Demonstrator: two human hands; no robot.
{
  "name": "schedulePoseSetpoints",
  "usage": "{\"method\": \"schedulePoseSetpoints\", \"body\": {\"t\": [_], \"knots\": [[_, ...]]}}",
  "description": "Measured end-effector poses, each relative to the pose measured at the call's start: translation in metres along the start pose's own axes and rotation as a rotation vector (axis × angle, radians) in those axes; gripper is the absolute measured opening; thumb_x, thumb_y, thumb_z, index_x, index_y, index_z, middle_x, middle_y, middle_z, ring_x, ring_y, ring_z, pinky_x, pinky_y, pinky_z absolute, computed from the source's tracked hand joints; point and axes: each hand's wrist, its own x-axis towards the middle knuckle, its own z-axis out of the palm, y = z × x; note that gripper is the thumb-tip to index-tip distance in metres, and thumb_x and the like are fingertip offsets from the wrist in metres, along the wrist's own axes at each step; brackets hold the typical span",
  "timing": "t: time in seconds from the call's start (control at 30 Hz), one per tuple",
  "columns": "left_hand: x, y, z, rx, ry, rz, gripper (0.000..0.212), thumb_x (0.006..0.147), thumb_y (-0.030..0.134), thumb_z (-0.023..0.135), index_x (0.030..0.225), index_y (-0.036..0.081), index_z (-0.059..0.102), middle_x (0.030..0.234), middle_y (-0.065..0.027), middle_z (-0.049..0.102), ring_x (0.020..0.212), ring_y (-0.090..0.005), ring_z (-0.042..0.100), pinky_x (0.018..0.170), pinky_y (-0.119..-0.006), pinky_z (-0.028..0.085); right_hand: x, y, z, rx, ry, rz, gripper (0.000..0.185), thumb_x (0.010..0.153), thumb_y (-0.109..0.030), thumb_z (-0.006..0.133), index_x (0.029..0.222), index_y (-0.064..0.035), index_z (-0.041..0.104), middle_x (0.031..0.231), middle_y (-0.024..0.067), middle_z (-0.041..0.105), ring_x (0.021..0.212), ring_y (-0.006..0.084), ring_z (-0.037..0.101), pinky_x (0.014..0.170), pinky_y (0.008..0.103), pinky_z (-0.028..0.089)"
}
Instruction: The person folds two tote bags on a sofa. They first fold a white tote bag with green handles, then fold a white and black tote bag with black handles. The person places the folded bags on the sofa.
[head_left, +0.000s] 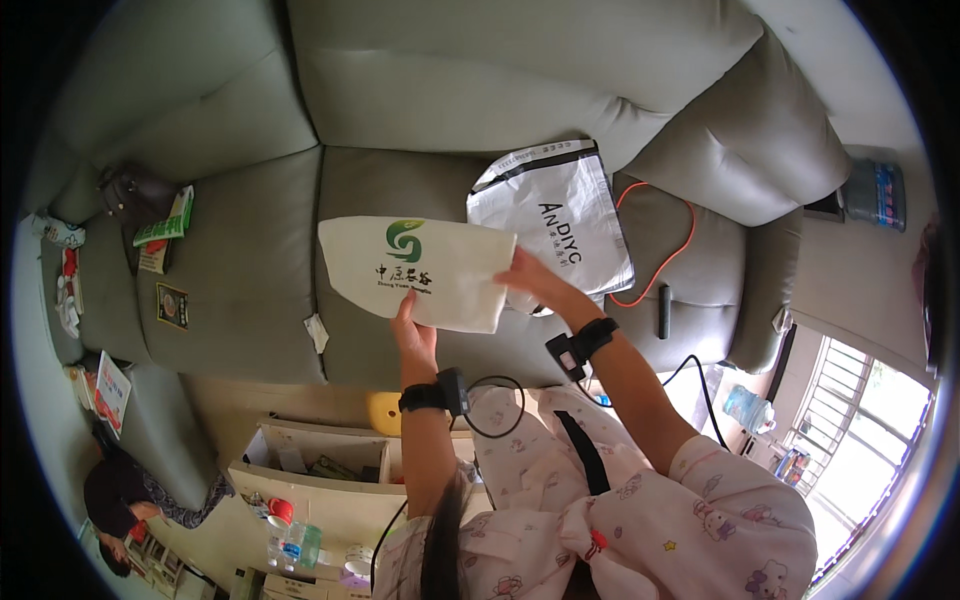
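A cream fabric bag (457, 262), printed with a green emblem and writing, is held flat above the sofa seat. My left hand (414, 334) grips its lower edge, thumb on the printed face and fingers hidden behind. At the bag's right edge is my right hand (534, 279), slightly blurred, its fingertips over the cloth; whether they pinch it is unclear. Behind them a white plastic mailing bag (577, 217) with a black strip and writing lies on the grey sofa (397, 180), partly covered by the fabric bag and my right hand.
An orange cord (690, 232) and a dark stick-like object (664, 311) lie right on the sofa. Leftward are a white scrap (316, 332), a dark packet (172, 306) and a dark handbag (139, 195). A low table (322, 495) with an open compartment stands lower left; beyond it sits another person (120, 487).
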Motion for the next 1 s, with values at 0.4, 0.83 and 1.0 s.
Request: {"method": "schedulePoseSetpoints", "body": {"t": [0.4,0.83,1.0], "knots": [[0.034,-0.044,-0.069,0.013,0.098,-0.126,0.043,0.087,0.004,0.06,0.128,0.002,0.047,0.122,-0.0087,0.056,0.114,-0.0247,0.053,0.099,-0.041,0.044,-0.015,0.0,-0.21,-0.934,0.803,0.174,0.083,0.063,-0.037,0.078,0.134,-0.0121,0.043,0.108,0.0093,0.062,0.105,0.0281,0.058,0.087,0.044,0.045],[0.076,-0.103,0.059,0.041,-0.081,-0.188,0.039,0.09,0.003,0.056,0.128,0.002,0.046,0.125,-0.0086,0.053,0.115,-0.0241,0.051,0.099,-0.041,0.043,-0.159,-0.071,-0.152,-1.064,0.994,-0.171,0.034,0.079,-0.024,0.06,0.099,0.0036,0.058,0.086,0.0245,0.062,0.081,0.0436,0.059,0.073,0.0464,0.047],[0.106,-0.152,0.046,0.01,0.025,-0.204,0.04,0.09,0.005,0.055,0.129,0.002,0.046,0.126,-0.0096,0.052,0.118,-0.0258,0.049,0.101,-0.042,0.039,-0.278,-0.097,-0.135,-1.157,1.058,-0.428,0.023,0.075,-0.005,0.061,0.095,0.0065,0.059,0.082,0.0218,0.061,0.07,0.038,0.061,0.062,0.0413,0.049]]}}
